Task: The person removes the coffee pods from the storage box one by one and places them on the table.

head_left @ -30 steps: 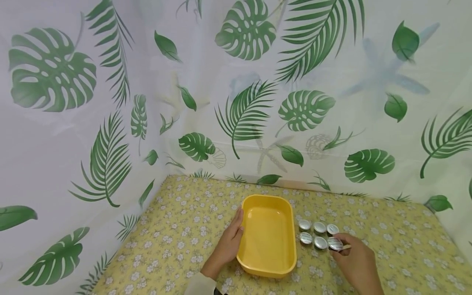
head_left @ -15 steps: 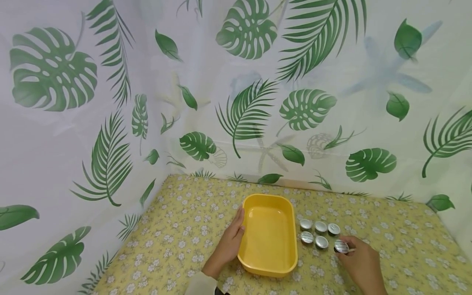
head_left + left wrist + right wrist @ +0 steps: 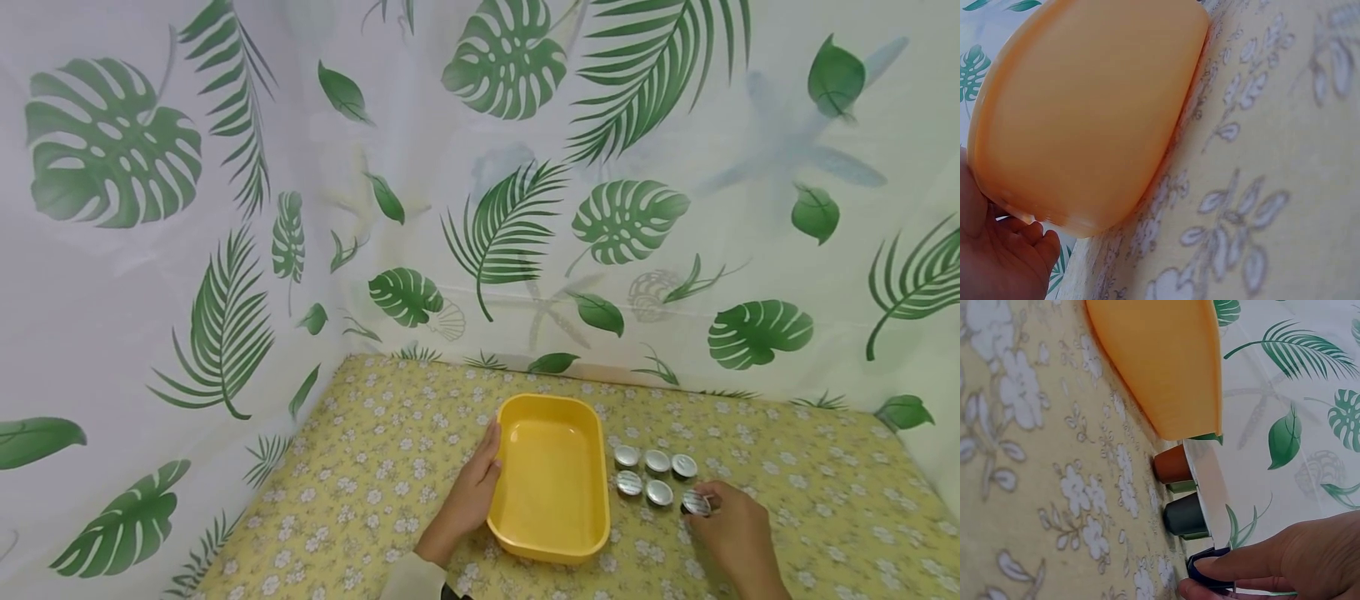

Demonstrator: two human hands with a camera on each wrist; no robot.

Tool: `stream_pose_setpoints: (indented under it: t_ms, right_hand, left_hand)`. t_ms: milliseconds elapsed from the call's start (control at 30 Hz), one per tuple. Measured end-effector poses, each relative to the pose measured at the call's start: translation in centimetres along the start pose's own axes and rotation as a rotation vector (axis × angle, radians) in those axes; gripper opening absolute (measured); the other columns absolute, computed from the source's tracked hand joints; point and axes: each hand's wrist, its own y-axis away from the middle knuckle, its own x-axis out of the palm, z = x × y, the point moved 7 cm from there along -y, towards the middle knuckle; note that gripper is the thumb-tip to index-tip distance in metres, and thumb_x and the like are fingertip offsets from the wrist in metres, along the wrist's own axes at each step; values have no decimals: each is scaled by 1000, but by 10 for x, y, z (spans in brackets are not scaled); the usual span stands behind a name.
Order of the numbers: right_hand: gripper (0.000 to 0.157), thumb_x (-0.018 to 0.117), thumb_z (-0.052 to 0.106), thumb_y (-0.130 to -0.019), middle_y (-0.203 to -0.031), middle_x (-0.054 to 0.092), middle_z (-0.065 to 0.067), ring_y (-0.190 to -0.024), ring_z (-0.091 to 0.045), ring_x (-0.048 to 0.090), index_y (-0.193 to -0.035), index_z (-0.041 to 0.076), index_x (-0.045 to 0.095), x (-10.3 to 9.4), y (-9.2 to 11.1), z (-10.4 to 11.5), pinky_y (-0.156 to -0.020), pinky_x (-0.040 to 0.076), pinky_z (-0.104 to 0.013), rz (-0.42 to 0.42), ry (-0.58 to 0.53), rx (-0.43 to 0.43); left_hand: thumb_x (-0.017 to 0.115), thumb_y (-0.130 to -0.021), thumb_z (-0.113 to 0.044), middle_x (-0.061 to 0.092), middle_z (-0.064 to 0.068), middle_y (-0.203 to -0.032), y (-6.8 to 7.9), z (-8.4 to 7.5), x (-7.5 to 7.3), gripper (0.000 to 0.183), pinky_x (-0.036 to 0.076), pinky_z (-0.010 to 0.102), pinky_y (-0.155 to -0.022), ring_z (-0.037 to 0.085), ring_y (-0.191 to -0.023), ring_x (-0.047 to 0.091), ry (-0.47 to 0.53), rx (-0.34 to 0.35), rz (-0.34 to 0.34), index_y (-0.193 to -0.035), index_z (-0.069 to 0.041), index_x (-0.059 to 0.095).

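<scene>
My right hand [image 3: 737, 527] pinches a dark blue coffee capsule [image 3: 1209, 567] with a silver lid between thumb and fingers, low over the cloth. Beside it several more capsules stand in two short rows, foil lids up. An orange-brown capsule [image 3: 1172, 465] and a dark green capsule [image 3: 1185, 515] show their sides in the right wrist view. A yellow plastic basin [image 3: 551, 492] sits left of the capsules with nothing in it. My left hand [image 3: 471, 487] grips the basin's left wall, its fingers curled at the side in the left wrist view.
A yellow floral cloth [image 3: 360, 467] covers the table. White curtains with green leaf prints [image 3: 487, 233] hang along the back and left sides, right at the table's edges.
My right hand has drawn the pinched capsule slightly right and nearer, widening its gap to the other capsules. The left hand stays on the basin.
</scene>
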Motion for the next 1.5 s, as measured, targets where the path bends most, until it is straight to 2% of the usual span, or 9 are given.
stream_pose_setpoints:
  t_ms: [200,467,700,1000,1300,1500]
  right_hand:
    - [42,82,3,-78,-88,71,-21,-75,-31,68,-113,-14,66,5,-4,-3,-63,55,-48,13,22,-2]
    - [36,82,2,-78,-84,71,-18,-70,-27,67,-107,-13,67,7,-7,0,-61,55,-46,-24,48,-37]
    - [41,83,3,-78,-86,72,-16,-73,-27,68,-112,-13,65,10,-9,0,-62,55,-45,-20,45,-23]
    - [41,79,4,-81,-89,72,-19,-76,-31,68,-115,-14,64,11,-10,-1,-63,55,-47,-29,48,-20]
    - [50,81,4,-82,-94,71,-21,-80,-33,68,-124,-14,60,9,-5,-8,-65,55,-48,-1,51,27]
    - [66,85,7,-79,-97,71,-23,-76,-30,69,-134,-13,55,12,-3,-1,-64,56,-48,4,58,3]
  left_hand:
    - [32,-112,-12,3,5,-169,1,0,1,55,12,56,-122,34,-155,7,-6,-1,7,-163,-5,11]
    - [32,-112,-13,2,5,-169,0,0,0,55,13,57,-122,35,-155,7,-1,1,6,-163,-6,11]
    - [33,-113,-14,3,3,-169,0,0,0,55,12,54,-123,30,-155,7,4,-7,3,-163,-8,11]
    - [33,-112,-13,2,2,-169,-1,3,0,56,12,53,-123,29,-155,7,0,-10,4,-163,-8,10]
    - [32,-113,-13,2,1,-169,1,0,7,56,13,52,-123,26,-156,7,5,-37,25,-163,-9,9]
    - [35,-111,-9,3,1,-169,0,-3,2,58,13,51,-124,24,-156,7,-15,-21,18,-164,-8,9]
